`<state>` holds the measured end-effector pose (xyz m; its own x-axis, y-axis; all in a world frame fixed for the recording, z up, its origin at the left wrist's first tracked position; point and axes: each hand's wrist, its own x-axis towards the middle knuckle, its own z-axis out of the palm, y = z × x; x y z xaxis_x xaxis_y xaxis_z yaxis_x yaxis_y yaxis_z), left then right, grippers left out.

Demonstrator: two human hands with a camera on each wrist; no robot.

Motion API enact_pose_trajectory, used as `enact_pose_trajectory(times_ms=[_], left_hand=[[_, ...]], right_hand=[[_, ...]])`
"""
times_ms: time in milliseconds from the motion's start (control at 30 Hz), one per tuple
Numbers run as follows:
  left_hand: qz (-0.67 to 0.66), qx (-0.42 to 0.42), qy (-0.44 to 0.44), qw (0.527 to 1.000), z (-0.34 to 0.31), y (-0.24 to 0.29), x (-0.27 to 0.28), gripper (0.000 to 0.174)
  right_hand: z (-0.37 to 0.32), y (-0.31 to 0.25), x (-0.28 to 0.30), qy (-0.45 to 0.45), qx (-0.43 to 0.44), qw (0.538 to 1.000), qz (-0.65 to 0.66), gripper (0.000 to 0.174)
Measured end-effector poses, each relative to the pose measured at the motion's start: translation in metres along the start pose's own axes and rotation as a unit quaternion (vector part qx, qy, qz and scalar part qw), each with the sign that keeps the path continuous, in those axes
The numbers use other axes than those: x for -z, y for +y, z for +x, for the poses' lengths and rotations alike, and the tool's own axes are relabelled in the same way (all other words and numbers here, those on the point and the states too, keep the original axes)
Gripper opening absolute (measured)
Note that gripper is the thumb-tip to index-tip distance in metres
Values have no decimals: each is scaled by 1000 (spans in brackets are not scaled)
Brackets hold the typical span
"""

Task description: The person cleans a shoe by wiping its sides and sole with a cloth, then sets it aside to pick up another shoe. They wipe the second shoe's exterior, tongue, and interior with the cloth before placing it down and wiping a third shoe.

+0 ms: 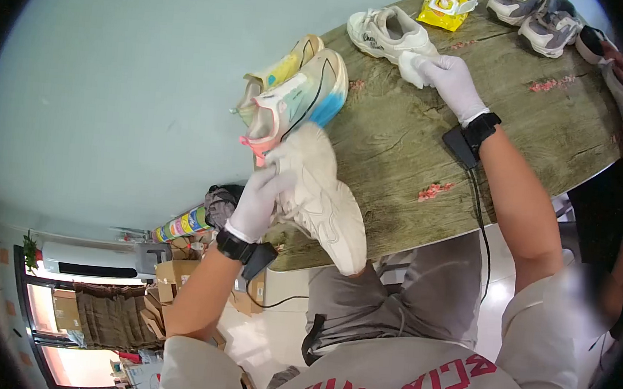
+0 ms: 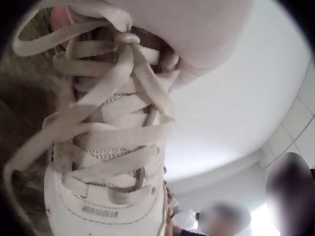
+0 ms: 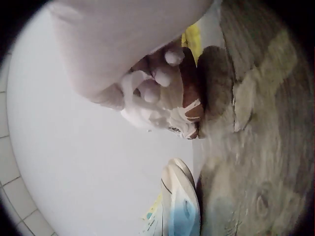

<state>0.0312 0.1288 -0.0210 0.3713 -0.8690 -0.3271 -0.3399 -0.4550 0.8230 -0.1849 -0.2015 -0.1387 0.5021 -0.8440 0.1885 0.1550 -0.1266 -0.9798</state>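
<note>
Cream shoe (image 1: 325, 203) is sitting at the near edge of the table (image 1: 403, 143), with one end hanging out past the edge toward your lap. Your left hand (image 1: 256, 205), gloved, is grasping it from the side, fingers wrapping round the upper. I can't tell whether it's resting on the wood or being held just above it. The left wrist view is showing its laces (image 2: 113, 113) close up, crossing and tied loosely.

The shoe's far end is lying just beside the colourful pair (image 1: 297, 95), which is standing on the table's left edge.

Your right hand (image 1: 449, 77), also gloved, is clenching a wipe (image 1: 411, 67), with its fingers (image 3: 162, 73) curling into it in the right wrist view. The wipe is pressing against the end of a white sneaker (image 1: 383, 32) standing near the table's far edge.

A yellow pack (image 1: 443, 7) is lying just past the sneaker. Two grey sneakers (image 1: 537, 18) are sitting side by side to the right of the pack, well apart from both hands.

You're wearing a black wrist unit on each arm, with cables trailing back toward your body.
</note>
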Motion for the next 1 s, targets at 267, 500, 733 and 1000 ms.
enact_pose_trajectory(times_ms=[267, 500, 733, 1000], left_hand=[[-364, -111, -39, 924, 100, 15, -66, 32], [-255, -236, 25, 938, 149, -13, -89, 29], [-213, -344, 97, 909, 167, -11, -87, 16], [-37, -449, 298, 841, 169, -5, -100, 18]], right_hand=[[0, -7, 4, 120, 176, 977, -25, 25], [-8, -14, 3, 70, 94, 993, -22, 21], [-9, -15, -4, 78, 99, 990, -67, 21], [-10, -10, 0, 58, 64, 991, -99, 23]])
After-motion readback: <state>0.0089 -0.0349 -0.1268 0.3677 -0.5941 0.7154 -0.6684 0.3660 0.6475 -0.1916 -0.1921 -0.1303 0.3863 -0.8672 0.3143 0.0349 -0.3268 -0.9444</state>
